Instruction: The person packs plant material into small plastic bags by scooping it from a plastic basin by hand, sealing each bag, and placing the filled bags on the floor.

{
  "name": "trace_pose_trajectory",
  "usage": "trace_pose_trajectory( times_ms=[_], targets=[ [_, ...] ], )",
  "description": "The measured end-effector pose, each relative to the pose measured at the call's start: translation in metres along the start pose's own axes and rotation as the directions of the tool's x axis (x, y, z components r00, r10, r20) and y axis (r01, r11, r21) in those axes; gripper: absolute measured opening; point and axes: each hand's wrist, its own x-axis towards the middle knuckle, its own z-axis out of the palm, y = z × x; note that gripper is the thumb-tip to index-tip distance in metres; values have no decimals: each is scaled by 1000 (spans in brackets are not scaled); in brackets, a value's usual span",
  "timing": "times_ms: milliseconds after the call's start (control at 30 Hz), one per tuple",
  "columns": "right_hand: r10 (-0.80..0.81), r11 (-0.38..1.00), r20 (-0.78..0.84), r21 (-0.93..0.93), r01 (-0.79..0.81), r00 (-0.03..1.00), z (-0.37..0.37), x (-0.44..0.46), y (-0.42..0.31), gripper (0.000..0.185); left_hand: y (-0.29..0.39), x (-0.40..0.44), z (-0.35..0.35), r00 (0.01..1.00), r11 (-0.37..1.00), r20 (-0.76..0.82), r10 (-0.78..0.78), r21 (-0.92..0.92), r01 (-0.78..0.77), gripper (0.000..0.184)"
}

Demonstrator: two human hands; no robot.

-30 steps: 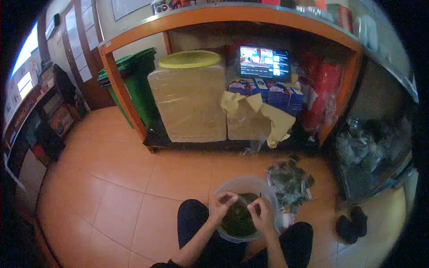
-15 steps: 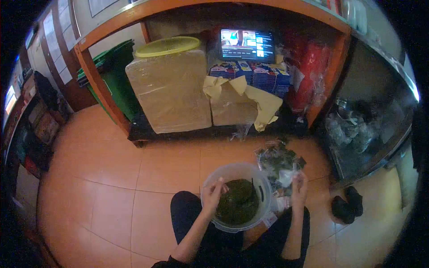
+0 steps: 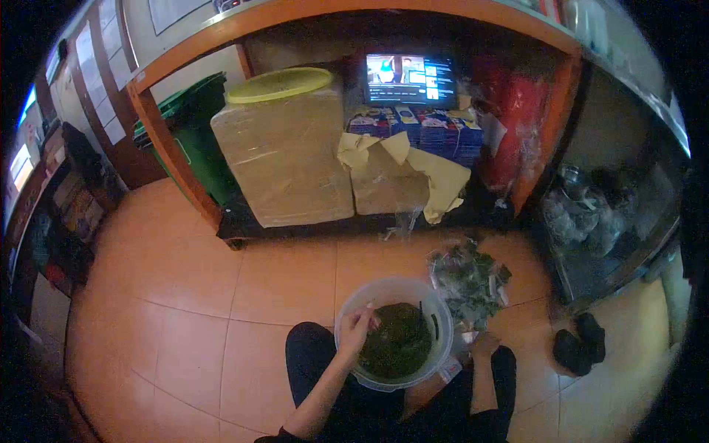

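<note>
A translucent plastic bucket (image 3: 437, 367) sits between my knees, partly filled with dark green, loose-looking stuff (image 3: 395, 345). My left hand (image 3: 357, 332) hangs over the bucket's left side, with thumb and fingers pinched together. Whatever small thing they may hold is too small to make out. Beside my right knee, to the right of the bucket, is my right hand (image 3: 484, 345), low and blurred, so its fingers are unclear. It is close to small white packets (image 3: 450, 368). Beyond it lies a pile of small clear plastic packets with green contents (image 3: 470, 284) on the floor.
Ahead stands an orange-framed shelf (image 3: 369, 18) with a wrapped carton (image 3: 288, 159), a yellow lid (image 3: 281, 85), bundled blue packs (image 3: 447, 140) and a lit screen (image 3: 410, 79). A green bin (image 3: 193, 140) is at left. Dark objects (image 3: 580, 345) lie on the floor at right.
My right hand has dropped from a raised pose beside the packet pile towards my right knee. The whitish plastic by it no longer shows there. My left hand stays over the bucket.
</note>
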Motion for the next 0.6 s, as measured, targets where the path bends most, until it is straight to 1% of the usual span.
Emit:
trace_pose_trajectory(
  times_ms=[33,100,133,200,233,300,333,400,433,500,533,600],
  targets=[
    [5,1000,3,3,-5,1000,6,3,2,51,-2,1,0,1000,1000,5,-1,3,1,41],
    [-24,998,-145,52,31,989,22,12,5,44,-7,1,0,1000,1000,7,12,-29,-12,39],
    [-23,998,-142,52,31,990,29,18,7,44,-8,1,-1,1000,1000,7,10,-27,-10,39],
    [-56,995,-184,77,71,981,39,25,10,32,-9,1,-2,996,996,34,80,-38,-79,38],
    [-56,994,-184,80,72,981,23,12,7,32,-5,0,-2,996,996,34,82,-36,-81,38],
    [-147,981,-224,90,170,964,-8,-12,7,34,2,-4,1,998,998,-10,60,3,-60,38],
    [-147,981,-222,90,170,964,-4,-12,7,34,3,-4,1,998,998,-10,59,4,-59,38],
    [-162,950,-413,180,254,896,0,-14,7,26,4,-4,2,999,999,8,42,3,-42,38],
    [-160,950,-412,181,253,897,-2,-15,7,26,3,-4,1,999,999,9,41,4,-41,38],
    [-159,950,-252,225,218,955,-8,-13,4,29,0,-1,-2,999,999,36,33,29,-34,37],
    [-161,949,-252,225,219,954,-11,-14,3,29,1,-2,-2,999,999,35,33,29,-34,37],
    [-117,958,-175,241,157,978,-21,-18,1,35,4,-4,0,999,999,20,38,36,-39,37]
  ],
)
